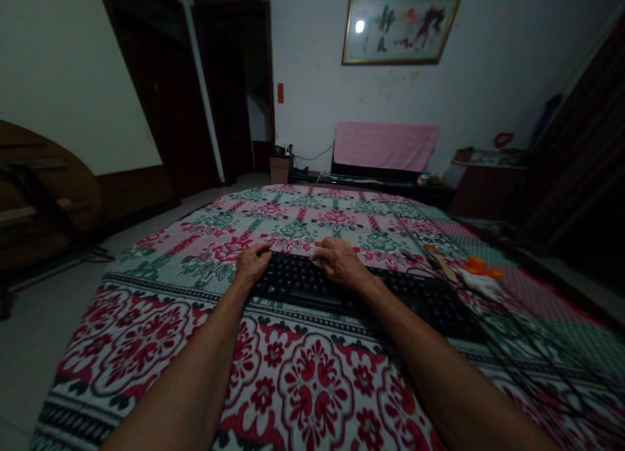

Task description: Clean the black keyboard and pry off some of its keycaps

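A black keyboard (390,291) lies across a bed covered with a red, green and white floral blanket (293,373). My left hand (251,263) grips the keyboard's left end, fingers curled over its far edge. My right hand (339,262) rests on the keys near the middle, closed on a small white cloth or wipe (315,254) that pokes out at its fingertips. A black cable (517,337) trails from the keyboard's right end over the blanket.
Orange and white small items (481,275) and a stick-like object (442,262) lie on the blanket right of the keyboard. Beyond the bed stand a low cabinet with a pink cloth (385,145), a side table (488,177), dark doors (229,86) and a framed picture (400,25).
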A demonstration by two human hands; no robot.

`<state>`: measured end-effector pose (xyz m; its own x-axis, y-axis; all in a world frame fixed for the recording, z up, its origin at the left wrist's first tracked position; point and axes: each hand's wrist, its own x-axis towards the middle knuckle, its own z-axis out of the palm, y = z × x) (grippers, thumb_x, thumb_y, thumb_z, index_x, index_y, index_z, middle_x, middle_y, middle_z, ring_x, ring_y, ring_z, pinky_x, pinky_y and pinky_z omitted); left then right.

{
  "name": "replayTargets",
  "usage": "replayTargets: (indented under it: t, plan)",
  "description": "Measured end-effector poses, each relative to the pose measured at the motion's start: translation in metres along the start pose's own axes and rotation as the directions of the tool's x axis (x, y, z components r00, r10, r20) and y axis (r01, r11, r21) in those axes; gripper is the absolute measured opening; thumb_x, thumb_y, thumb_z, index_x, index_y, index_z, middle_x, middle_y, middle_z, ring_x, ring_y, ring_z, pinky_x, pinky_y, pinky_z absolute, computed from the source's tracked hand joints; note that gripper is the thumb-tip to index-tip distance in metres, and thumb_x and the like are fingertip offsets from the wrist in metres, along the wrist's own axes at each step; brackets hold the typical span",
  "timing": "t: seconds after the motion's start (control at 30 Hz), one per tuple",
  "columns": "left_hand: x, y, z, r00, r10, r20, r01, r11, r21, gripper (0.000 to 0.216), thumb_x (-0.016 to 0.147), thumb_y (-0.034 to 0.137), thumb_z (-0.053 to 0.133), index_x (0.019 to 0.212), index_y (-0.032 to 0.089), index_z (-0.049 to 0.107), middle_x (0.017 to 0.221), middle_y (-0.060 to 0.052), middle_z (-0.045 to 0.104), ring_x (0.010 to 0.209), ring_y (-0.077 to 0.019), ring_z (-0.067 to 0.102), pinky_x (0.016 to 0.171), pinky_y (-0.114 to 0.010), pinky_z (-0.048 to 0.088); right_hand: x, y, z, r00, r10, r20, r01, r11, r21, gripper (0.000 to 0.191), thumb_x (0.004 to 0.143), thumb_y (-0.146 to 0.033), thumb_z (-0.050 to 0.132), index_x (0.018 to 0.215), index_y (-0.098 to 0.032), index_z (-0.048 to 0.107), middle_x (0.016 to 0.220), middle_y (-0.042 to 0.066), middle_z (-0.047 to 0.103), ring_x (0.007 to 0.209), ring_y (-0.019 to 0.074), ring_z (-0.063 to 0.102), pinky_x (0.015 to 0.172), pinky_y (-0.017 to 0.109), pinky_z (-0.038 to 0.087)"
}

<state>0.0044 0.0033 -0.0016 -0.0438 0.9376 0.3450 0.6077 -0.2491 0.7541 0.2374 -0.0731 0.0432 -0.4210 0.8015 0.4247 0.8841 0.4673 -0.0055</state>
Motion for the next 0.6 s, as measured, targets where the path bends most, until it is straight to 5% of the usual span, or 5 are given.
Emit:
replayTargets:
  t: [0.37, 0.6]
  plan:
    - [0.002, -0.002, 0.0, 1.0, -0.014, 0.01, 0.015, 1.0, -0.022, 0.029, 0.073, 0.021, 0.053, 0.097, 0.024, 0.069, 0.099, -0.001, 0.07, 0.098, -0.0196, 0.062, 0.09, -0.031, 0.045, -0.003, -0.005, 0.001, 0.997, -0.074, 0.03, 0.074, 0.997, 0.004, 0.018, 0.079, -0.017, 0.049, 0.086, -0.019, 0.065, 0.089, 0.005, 0.053, 0.079, 0.0165, 0.043, 0.075, 0.029, 0.029]
    - [0.015, -0.008, 0.002, 0.997, -0.045, 0.065, 0.05, 0.995, -0.089, 0.027, 0.066, 0.021, 0.057, 0.089, 0.022, 0.071, 0.088, -0.002, 0.072, 0.089, -0.0209, 0.064, 0.084, -0.031, 0.047, -0.011, 0.002, 0.004, 0.99, -0.144, -0.008, 0.144, 0.986, 0.086, 0.026, 0.079, -0.01, 0.046, 0.096, -0.021, 0.062, 0.093, 0.005, 0.052, 0.085, 0.0162, 0.044, 0.077, 0.028, 0.032]
